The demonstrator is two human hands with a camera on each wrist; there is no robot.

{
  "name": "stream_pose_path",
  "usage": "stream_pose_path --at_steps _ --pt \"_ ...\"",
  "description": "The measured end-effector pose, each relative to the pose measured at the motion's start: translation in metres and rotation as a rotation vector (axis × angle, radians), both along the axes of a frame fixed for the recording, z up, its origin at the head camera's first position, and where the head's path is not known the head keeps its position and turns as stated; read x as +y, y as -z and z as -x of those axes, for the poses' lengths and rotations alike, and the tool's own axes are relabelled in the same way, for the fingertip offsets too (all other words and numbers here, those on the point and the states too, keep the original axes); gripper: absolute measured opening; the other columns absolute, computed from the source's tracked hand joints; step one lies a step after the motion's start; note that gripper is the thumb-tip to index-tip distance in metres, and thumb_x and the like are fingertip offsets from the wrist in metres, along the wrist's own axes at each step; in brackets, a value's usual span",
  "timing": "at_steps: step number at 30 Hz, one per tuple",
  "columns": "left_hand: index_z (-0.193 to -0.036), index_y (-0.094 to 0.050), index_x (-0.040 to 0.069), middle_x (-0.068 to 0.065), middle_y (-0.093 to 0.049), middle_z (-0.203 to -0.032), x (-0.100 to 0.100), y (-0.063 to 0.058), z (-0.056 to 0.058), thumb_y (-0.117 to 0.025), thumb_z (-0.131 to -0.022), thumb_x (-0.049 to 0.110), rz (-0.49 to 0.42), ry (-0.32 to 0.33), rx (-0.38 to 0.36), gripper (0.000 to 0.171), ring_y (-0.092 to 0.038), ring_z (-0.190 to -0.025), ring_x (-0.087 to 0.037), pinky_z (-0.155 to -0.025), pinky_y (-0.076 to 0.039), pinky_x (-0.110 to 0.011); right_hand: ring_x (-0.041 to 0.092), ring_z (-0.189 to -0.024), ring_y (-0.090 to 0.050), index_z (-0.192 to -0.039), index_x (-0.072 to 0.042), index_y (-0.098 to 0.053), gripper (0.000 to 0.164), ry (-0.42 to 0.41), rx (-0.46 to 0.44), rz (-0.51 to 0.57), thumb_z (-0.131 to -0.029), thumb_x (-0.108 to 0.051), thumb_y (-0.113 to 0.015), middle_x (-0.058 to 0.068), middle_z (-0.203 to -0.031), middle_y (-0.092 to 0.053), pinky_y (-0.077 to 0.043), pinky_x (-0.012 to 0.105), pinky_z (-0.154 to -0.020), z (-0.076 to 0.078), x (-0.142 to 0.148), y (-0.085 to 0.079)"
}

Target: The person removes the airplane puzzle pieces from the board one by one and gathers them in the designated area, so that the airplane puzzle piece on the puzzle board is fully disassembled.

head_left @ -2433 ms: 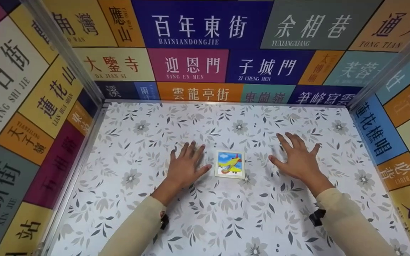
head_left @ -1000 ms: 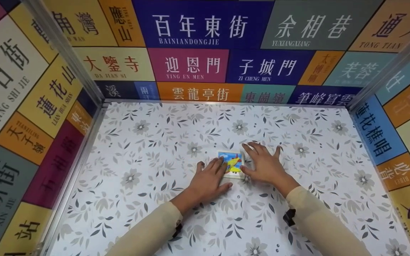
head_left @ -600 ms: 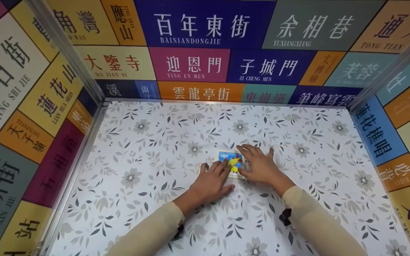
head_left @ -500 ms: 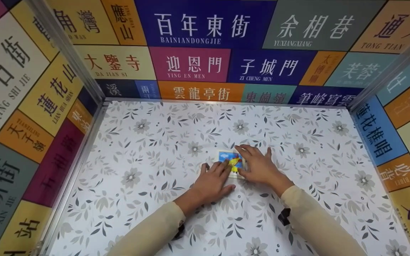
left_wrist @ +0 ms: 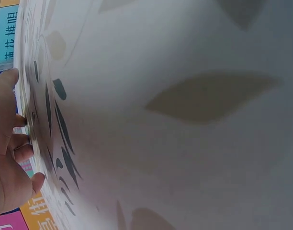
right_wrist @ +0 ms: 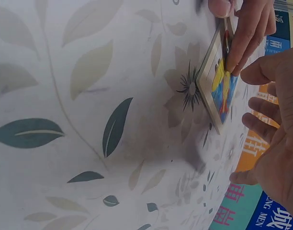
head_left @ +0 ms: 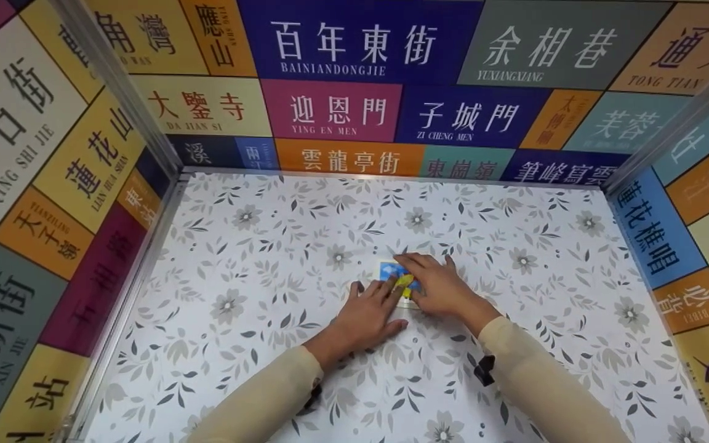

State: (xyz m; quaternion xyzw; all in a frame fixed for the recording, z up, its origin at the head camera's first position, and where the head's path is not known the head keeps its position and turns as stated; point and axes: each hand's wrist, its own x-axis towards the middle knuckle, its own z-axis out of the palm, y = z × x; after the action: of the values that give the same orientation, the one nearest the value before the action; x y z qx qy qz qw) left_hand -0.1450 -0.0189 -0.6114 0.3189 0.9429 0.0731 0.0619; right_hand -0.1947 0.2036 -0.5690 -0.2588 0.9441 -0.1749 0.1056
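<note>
A small square picture board (head_left: pixel 389 269) with a pale wooden frame and a yellow airplane on blue lies flat on the flowered table surface. My left hand (head_left: pixel 364 317) rests its outstretched fingers on the board's left and lower part. Over the right side reaches my right hand (head_left: pixel 444 288), covering part of the airplane. In the right wrist view the board (right_wrist: pixel 223 98) shows its frame edge, with left-hand fingers (right_wrist: pixel 247 36) on the picture. There, the right hand (right_wrist: pixel 278 139) has its fingers spread, apart from the board. The left wrist view catches the left hand (left_wrist: pixel 7 143) at its edge.
A white table (head_left: pixel 237 363) with a grey leaf and flower print spreads around the hands. Upright panels of coloured signs (head_left: pixel 336 111) stand behind and on both sides, with clear rails (head_left: pixel 157 117) at the corners.
Both hands came inward from either side of the board. The left fingers came onto it first; lately the right hand slid left over its right part. The board itself has barely moved.
</note>
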Motion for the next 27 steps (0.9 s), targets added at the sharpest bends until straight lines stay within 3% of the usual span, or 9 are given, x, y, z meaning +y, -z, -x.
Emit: stream_pose_path --at_steps 9,16,27 --pt "-0.175 -0.034 0.018 -0.005 -0.032 -0.183 0.003 -0.001 0.004 -0.034 -0.115 0.065 0.036 0.006 0.012 0.077 -0.037 -0.164 -0.025 -0.120 -0.039 -0.061 0.042 -0.157 -0.049 -0.171 -0.023 -0.043 0.073 -0.008 -0.050 0.000 -0.103 -0.009 -0.064 0.014 -0.170 -0.051 -0.025 0.090 -0.121 0.006 -0.010 0.002" --pt "-0.171 -0.042 0.016 -0.004 -0.042 -0.178 0.003 0.000 0.005 -0.038 -0.115 0.064 0.035 0.001 0.036 0.073 -0.040 -0.160 -0.025 -0.120 -0.039 -0.060 0.042 -0.154 -0.052 -0.170 -0.022 -0.046 0.071 -0.034 -0.036 -0.019 -0.103 -0.002 -0.058 0.016 -0.168 -0.054 -0.027 0.088 -0.122 0.008 -0.019 0.000" --pt "-0.174 -0.036 0.018 -0.004 -0.039 -0.180 0.003 0.000 0.005 -0.036 -0.114 0.069 0.035 0.006 0.003 0.079 -0.037 -0.163 -0.025 -0.123 -0.037 -0.063 0.046 -0.156 -0.048 -0.168 -0.023 -0.049 0.076 -0.008 -0.106 0.026 -0.098 0.008 -0.056 0.015 -0.167 -0.055 -0.026 0.091 -0.119 0.018 -0.029 -0.002"
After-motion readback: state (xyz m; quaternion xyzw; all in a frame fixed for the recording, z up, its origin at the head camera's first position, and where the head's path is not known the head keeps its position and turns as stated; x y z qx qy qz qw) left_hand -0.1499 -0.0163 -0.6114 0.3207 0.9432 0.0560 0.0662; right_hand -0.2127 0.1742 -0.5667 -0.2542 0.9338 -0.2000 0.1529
